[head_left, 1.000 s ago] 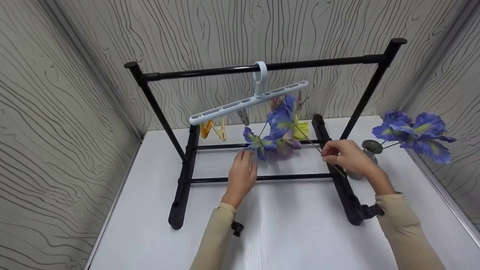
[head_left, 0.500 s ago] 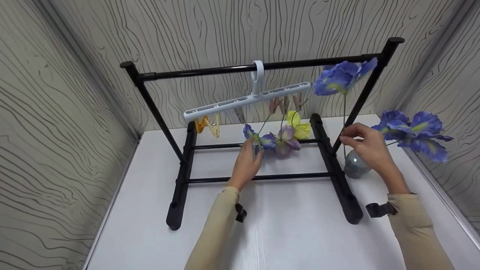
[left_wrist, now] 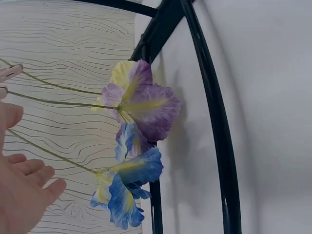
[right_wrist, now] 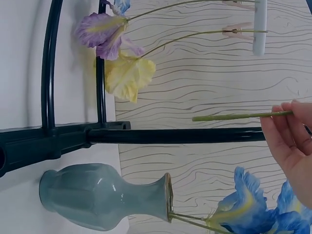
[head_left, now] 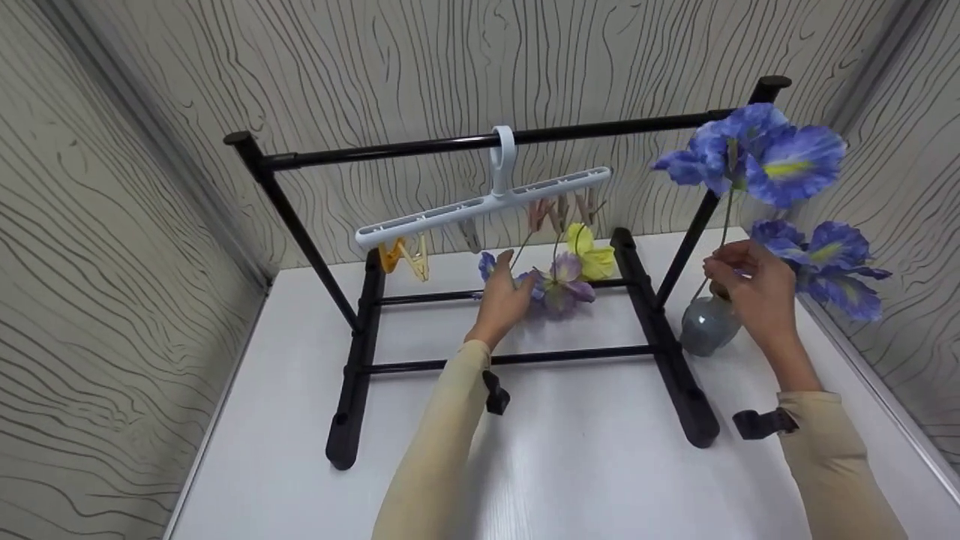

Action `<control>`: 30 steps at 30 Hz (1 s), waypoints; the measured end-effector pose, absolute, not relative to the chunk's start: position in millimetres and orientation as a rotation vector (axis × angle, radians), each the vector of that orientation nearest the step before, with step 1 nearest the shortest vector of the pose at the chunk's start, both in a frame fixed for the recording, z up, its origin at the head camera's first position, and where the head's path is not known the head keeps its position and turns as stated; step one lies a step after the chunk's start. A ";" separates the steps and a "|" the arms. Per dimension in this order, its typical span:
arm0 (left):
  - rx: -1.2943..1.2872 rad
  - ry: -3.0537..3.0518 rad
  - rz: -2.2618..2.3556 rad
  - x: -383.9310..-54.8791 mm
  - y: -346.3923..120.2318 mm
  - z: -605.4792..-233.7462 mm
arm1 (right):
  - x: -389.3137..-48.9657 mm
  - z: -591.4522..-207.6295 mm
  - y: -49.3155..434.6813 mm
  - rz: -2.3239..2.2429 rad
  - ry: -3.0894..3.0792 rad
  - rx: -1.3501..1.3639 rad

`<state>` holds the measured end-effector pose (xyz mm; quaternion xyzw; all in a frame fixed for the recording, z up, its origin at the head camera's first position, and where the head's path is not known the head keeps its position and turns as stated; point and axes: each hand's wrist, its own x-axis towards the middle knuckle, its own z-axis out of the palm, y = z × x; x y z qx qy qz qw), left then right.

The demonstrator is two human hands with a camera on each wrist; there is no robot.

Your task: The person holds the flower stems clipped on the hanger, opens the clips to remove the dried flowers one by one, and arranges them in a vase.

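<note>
My right hand [head_left: 761,289] pinches the green stem [right_wrist: 224,117] of an artificial blue iris [head_left: 799,165], its bloom upward. The stem's lower end is free in the right wrist view, beside a grey-blue vase [right_wrist: 92,195]. Other blue irises [head_left: 844,270] lean out of the vase's mouth. My left hand [head_left: 504,304], fingers loosely spread, is at a hanging blue iris [left_wrist: 131,180] and its stem. Whether it touches them I cannot tell. A purple iris [left_wrist: 151,109] and a yellow flower [head_left: 592,255] hang beside it, heads down.
A pale blue hanger [head_left: 424,222] hangs tilted from the bar of a black rack [head_left: 622,130]. Pink clothespins [head_left: 559,214], an orange clothespin [head_left: 390,255] and a cream clothespin [head_left: 420,262] hang under it. The rack's feet and crossbars stand on a white table [head_left: 585,465].
My right hand has carried the blue iris away from the hanger to the right, turning it upright near the vase. My left hand has risen slightly to the hanging blue iris.
</note>
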<state>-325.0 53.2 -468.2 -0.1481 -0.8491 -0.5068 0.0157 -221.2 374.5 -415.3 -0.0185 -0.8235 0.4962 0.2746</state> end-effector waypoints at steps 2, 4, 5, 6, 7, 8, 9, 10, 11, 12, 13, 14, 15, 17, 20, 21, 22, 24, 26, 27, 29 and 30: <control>-0.448 -2.623 -1.621 -328.0 53.6 -465.7 | -222.2 -417.0 374.6 1.334 -2.203 -0.033; -0.445 -2.603 -1.643 -330.1 54.1 -463.7 | -223.2 -418.6 374.1 1.317 -2.199 -0.016; -0.442 -2.592 -1.647 -330.8 54.4 -463.2 | -223.7 -419.3 374.1 1.307 -2.199 -0.017; -0.438 -2.584 -1.649 -331.2 54.8 -462.9 | -223.8 -419.6 373.8 1.300 -2.199 -0.018; -0.435 -2.578 -1.647 -331.3 55.4 -462.8 | -223.7 -419.5 373.5 1.303 -2.197 -0.025; -0.432 -2.575 -1.645 -331.0 56.1 -462.8 | -223.7 -419.5 373.5 1.306 -2.197 -0.034; -0.434 -2.571 -1.639 -330.6 56.8 -463.1 | -223.4 -418.9 373.3 1.321 -2.192 -0.043; -0.441 -2.568 -1.629 -329.9 57.6 -463.3 | -223.3 -418.8 373.9 1.323 -2.191 -0.061; -0.450 -2.569 -1.619 -329.0 58.4 -463.8 | -223.1 -418.7 374.6 1.335 -2.188 -0.081; -0.462 -2.572 -1.602 -327.8 59.0 -464.4 | -222.7 -418.6 375.2 1.341 -2.185 -0.101; -0.482 -2.572 -1.580 -326.5 59.6 -465.2 | -222.3 -418.8 376.2 1.341 -2.183 -0.122; -0.506 -2.572 -1.558 -325.3 59.9 -466.3 | -222.2 -419.6 377.4 1.341 -2.174 -0.139; -0.531 -2.570 -1.529 -324.2 59.9 -467.8 | -221.5 -419.7 378.4 1.347 -2.165 -0.161; -0.570 -2.569 -1.478 -321.9 59.7 -470.9 | -221.0 -421.6 381.1 1.350 -2.135 -0.186; -0.601 -2.546 -1.431 -319.6 58.1 -476.8 | -220.1 -423.7 385.4 1.378 -2.059 -0.202; -0.608 -2.535 -1.413 -319.1 57.6 -479.0 | -219.8 -424.2 387.1 1.393 -2.026 -0.207; -0.611 -2.524 -1.411 -318.5 57.0 -481.0 | -220.3 -425.9 389.1 1.398 -1.985 -0.201; -0.613 -2.498 -1.415 -316.9 55.8 -485.3 | -221.0 -427.9 392.4 1.399 -1.910 -0.209; -0.613 -2.471 -1.414 -315.1 55.2 -488.6 | -221.9 -429.7 395.3 1.396 -1.844 -0.244; -0.609 -2.460 -1.415 -314.2 55.0 -490.0 | -222.8 -431.0 397.2 1.391 -1.818 -0.268; -0.603 -2.443 -1.419 -312.2 54.9 -491.7 | -223.6 -433.4 400.3 1.376 -1.776 -0.332; -0.603 -2.439 -1.415 -311.2 54.8 -492.0 | -223.7 -434.6 402.0 1.373 -1.754 -0.369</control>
